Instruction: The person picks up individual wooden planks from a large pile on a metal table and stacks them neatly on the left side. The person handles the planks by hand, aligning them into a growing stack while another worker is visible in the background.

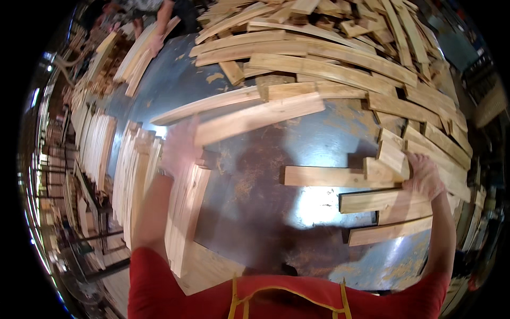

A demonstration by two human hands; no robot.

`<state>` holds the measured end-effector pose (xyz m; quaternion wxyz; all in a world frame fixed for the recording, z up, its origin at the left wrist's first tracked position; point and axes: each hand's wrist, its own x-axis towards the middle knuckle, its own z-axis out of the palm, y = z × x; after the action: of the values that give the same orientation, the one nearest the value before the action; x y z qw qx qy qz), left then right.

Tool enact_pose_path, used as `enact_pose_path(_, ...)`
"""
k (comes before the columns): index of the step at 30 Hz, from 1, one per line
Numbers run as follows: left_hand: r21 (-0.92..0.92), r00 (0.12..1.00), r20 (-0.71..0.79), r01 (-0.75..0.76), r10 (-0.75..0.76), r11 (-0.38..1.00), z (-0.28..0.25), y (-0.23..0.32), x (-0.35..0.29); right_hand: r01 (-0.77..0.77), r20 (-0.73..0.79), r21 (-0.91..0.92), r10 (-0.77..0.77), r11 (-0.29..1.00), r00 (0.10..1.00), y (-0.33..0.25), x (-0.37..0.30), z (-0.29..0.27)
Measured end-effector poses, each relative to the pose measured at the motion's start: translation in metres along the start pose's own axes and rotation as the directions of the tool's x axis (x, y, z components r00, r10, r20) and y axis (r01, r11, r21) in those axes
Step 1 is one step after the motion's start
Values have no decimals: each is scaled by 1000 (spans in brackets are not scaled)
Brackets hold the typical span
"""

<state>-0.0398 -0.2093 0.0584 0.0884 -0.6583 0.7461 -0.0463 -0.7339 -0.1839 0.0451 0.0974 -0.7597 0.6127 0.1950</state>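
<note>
My left hand (180, 143), smeared by motion, is at the near-left end of a pale wooden board (260, 118) and appears to grip it. That board slants up to the right above the metal tabletop (249, 196). Just below the hand stand rows of boards on edge (186, 212). On the right, my right hand (426, 175) is closed over the end of a short wooden piece (392, 154), among several loose boards. Beneath it a longer board (324, 176) points left, with another board (372, 201) nearer me. The right fingertips are partly hidden by the wood.
A large heap of loose boards (329, 64) covers the far and right side of the table. More stacked boards (98, 143) stand at the left. At the far left, another person's hand (155, 45) touches boards (137, 58). Wood shavings (244, 183) lie on the tabletop.
</note>
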Motion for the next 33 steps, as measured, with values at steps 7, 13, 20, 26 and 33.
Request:
enact_pose_path(7,260,966,0,249,-258,933,59,-78,78,236,-37,113,-233,965,972,-147,-38,-55)
enact_pose_path(13,154,936,330,72,-120,985,45,-70,124,261,-316,167,-199,951,928,-178,-38,52)
enact_pose_path(20,213,914,405,-91,-3,973,58,-59,104,195,-108,201,-176,960,978,-181,-28,65)
enact_pose_path(26,155,996,-54,85,-77,984,52,-106,116,96,-102,945,2,313,995,-221,-45,-52)
enact_pose_path(33,21,983,-26,183,-182,983,120,-103,154,-71,-390,262,173,962,904,-257,12,81)
